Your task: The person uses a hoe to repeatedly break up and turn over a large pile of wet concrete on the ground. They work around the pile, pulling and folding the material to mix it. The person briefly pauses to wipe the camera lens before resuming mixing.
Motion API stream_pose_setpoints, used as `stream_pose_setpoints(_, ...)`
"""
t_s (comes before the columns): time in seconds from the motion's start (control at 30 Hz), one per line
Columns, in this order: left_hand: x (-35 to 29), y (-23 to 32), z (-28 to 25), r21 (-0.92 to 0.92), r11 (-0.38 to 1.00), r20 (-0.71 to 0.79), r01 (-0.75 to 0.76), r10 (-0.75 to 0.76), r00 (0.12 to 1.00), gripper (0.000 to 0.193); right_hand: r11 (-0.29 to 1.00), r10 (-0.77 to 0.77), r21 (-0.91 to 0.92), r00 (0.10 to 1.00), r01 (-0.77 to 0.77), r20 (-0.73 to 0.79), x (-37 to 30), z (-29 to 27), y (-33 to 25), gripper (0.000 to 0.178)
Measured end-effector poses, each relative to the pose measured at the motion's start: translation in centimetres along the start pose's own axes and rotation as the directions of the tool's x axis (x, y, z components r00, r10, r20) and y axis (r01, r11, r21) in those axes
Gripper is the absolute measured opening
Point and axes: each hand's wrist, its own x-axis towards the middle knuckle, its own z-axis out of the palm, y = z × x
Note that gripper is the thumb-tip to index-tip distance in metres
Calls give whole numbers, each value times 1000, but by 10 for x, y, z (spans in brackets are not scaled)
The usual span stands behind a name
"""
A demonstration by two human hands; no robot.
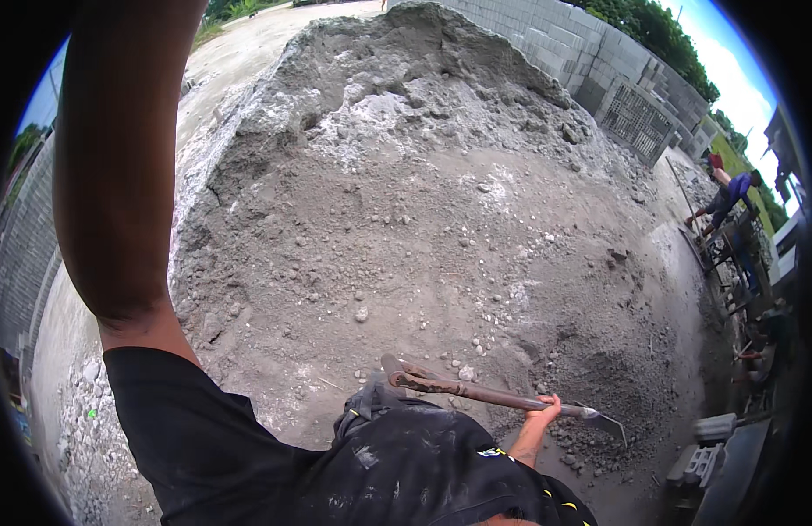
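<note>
The shaft of a shovel (485,392) is gripped by the right hand (544,409), its fingers wrapped around it close to the blade (606,424). The left arm (117,184) is stretched up along the left side of the view, and the left hand is cut off by the upper edge (so whether it is spread or holding something cannot be told). The shovel is held aslant in front of the black clothing (406,456), with its grip (407,377) toward the middle and its blade to the right.

Ample room is left around the shaft: beyond it, a broad slope of grey material is spread up to the ragged, crusted rim of a mound (379,202). Just past the blade, darker loose material (612,377) is heaped; whether it is touched by the blade cannot be told. At the right, the room is narrowed by grey hollow blocks (705,465), in whose face dark openings are seen.

The shovel is worn: its grip is marked by reddish-brown patches, its shaft is dull brown, and its blade is shown nearly edge-on with a bright rim.

Farther out, the mound is bordered at the upper right by a grey block wall (546,44). At the far right, a person in a purple top (737,191) is seen bent forward. On the left, pale gravel (90,438) is strewn beside the black clothing.
</note>
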Motion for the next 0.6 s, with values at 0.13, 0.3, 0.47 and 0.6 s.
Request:
stream_pose_setpoints(0.13, -9, -14, 14, -96, 994, 51, 47, -43, 998, 54, 998, 61, 39, 992, -57, -114, -1, 5, 34, 28)
stream_pose_setpoints(0.3, -4, -7, 30, -232, 971, 77, 63, -47, 996, 55, 987, 154, 78, 976, -143, -155, 17, -11, 71, 28)
stream_pose_setpoints(0.47, 7, 1, 33, -325, 944, 91, 66, -38, 995, 57, 973, 230, 44, 929, -227, -289, 8, -5, 99, 26)
stream_pose_setpoints(0.6, 16, 19, 36, -371, 926, 111, 62, -23, 994, 58, 959, 211, -137, 949, -247, -232, 31, -22, 108, 23)
